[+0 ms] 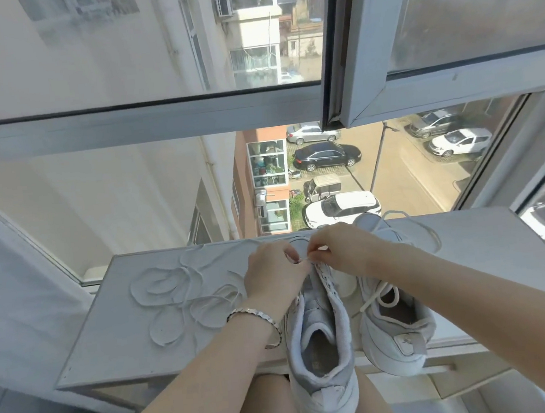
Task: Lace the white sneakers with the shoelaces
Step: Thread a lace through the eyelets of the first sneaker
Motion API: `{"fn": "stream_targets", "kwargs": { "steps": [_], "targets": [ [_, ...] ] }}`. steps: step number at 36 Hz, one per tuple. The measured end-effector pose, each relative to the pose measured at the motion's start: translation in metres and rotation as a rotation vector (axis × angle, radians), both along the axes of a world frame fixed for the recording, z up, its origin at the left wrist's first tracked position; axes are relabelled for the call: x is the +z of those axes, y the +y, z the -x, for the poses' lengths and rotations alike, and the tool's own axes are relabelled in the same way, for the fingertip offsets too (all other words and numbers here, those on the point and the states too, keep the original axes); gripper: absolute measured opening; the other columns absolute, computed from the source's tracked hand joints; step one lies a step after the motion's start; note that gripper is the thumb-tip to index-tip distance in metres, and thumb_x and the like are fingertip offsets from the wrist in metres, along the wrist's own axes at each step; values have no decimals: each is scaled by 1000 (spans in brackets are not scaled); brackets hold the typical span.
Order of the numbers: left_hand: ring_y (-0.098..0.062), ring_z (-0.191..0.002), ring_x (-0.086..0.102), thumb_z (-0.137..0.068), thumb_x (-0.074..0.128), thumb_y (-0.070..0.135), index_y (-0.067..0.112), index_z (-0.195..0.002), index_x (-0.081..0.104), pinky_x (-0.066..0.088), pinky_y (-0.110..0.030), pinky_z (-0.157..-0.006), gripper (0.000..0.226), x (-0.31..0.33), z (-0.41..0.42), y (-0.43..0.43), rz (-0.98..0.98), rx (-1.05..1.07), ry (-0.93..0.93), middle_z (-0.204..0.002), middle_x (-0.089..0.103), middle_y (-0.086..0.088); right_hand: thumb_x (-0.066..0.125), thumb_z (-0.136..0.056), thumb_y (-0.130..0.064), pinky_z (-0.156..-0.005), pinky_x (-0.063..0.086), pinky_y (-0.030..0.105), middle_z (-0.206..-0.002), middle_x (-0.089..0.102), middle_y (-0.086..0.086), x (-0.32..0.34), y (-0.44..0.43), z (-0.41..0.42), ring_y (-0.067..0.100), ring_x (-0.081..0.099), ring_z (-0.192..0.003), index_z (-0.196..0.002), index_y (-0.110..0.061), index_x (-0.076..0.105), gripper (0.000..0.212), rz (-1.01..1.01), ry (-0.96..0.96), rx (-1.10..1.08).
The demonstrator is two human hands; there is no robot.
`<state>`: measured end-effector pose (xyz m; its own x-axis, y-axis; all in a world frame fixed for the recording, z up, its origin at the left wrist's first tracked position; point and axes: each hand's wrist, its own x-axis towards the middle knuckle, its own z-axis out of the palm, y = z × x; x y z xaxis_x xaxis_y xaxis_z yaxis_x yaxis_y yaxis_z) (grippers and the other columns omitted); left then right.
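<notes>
Sneaker (319, 340) lace (305, 260) between pinching fingertips (313, 254)

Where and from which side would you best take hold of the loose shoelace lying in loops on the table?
Pinch the loose shoelace at a free end, seemingly nearest the left hand, coming from above. It lies flat in tangled loops on the table, so a grip mid-loop would probably drag the tangle.

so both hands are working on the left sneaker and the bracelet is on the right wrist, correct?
Not quite: the bracelet is on the left wrist, as the head view shows. The rest holds: the left hand and right hand are both working at the front of the left sneaker, with the other sneaker beside it.
</notes>
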<state>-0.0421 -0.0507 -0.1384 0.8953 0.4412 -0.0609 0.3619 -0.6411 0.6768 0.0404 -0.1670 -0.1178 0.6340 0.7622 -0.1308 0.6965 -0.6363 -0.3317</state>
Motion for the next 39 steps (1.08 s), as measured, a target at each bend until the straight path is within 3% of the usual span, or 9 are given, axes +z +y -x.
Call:
{"fn": "stream_targets", "kwargs": {
  "steps": [10,15,19,22,25,28,31,34,39],
  "targets": [
    [-19,-95,45,-82,63,31,18,-78,55,35,-28,-65,15,-13,2,-18,-59,91,-142,-88,53,6,48,-95,-16,-89,41,25,-114,64,6,8,-5,-6,20,57,-105,-111,-7,66,26,35,121,36],
    [-15,-100,40,-84,61,31,18,-85,60,33,-26,-68,13,-12,3,-18,-45,78,-95,-90,52,9,48,-95,-14,-65,42,6,-103,69,1,14,-19,-20,7,64,-83,-102,-9,67,21,52,234,-26],
    [-16,-101,43,-84,58,24,18,-85,61,36,-27,-70,6,-10,5,-14,-34,42,-99,-92,54,8,45,-97,-12,-65,51,21,-87,67,6,15,-31,-28,10,65,-66,-87,-11,60,19,-107,240,-243],
    [-17,-103,49,-87,56,24,18,-94,65,39,-26,-75,13,-7,9,-10,-16,11,-97,-95,57,7,44,-95,-6,-79,47,32,-109,63,11,23,-38,-34,25,60,-95,-114,-7,61,25,-104,-118,-415],
    [-13,-113,50,-87,56,40,21,-114,60,39,-25,-86,33,1,14,-13,35,-66,-17,-113,57,8,50,-92,-5,-98,37,35,-130,50,5,29,-36,-32,25,42,-122,-126,-16,56,36,-38,-311,-290],
    [-11,-119,44,-81,60,55,23,-124,52,36,-26,-93,54,5,21,-23,37,-190,84,-125,48,11,53,-94,-12,-104,32,31,-131,51,-3,30,-26,-18,16,38,-125,-121,-23,61,31,-3,-153,-28],
    [-8,-128,36,-81,62,50,29,-127,52,31,-26,-98,52,3,26,-25,49,-211,68,-135,40,16,52,-95,-15,-101,31,28,-130,51,-4,20,-14,-3,14,42,-124,-125,-24,58,32,112,-7,105],
    [-7,-138,26,-81,63,40,32,-132,49,26,-31,-111,53,-1,26,-16,93,-195,74,-147,31,16,55,-93,-19,-91,39,28,-120,54,0,10,-8,-1,18,51,-112,-120,-19,59,27,160,14,100],
    [-8,-140,20,-82,64,30,31,-129,51,20,-34,-115,49,-8,31,-9,170,-178,48,-150,28,11,53,-94,-19,-74,36,23,-106,59,1,3,-5,2,15,51,-91,-115,-12,56,22,143,131,21]
  ]
}}
